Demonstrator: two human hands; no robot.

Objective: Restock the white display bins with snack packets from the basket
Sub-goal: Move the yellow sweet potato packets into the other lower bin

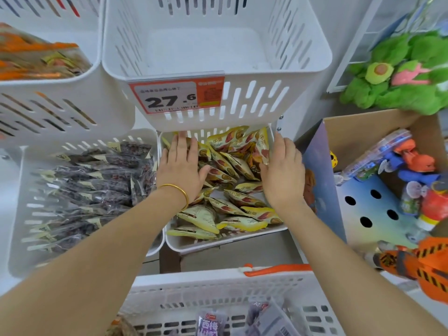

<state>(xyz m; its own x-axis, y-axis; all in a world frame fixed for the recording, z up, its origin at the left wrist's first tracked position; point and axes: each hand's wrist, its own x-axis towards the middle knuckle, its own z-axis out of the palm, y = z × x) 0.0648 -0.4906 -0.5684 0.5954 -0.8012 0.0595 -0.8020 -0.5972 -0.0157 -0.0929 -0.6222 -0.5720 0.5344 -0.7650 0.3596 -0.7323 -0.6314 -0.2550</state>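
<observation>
Snack packets (225, 166), yellow: heaped in low bin (218, 244), some at front rim. Our left hand (181, 166) lies flat on pile, right hand (282, 175) flat by right wall; neither holds anything. Risk: if we rake fwd, front pkts tip over rim.

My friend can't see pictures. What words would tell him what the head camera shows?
A person's left hand and right hand rest open on yellow snack packets in a low white bin. Above it sits an empty bin with a 27.6 price tag; a white basket waits near the person.
</observation>
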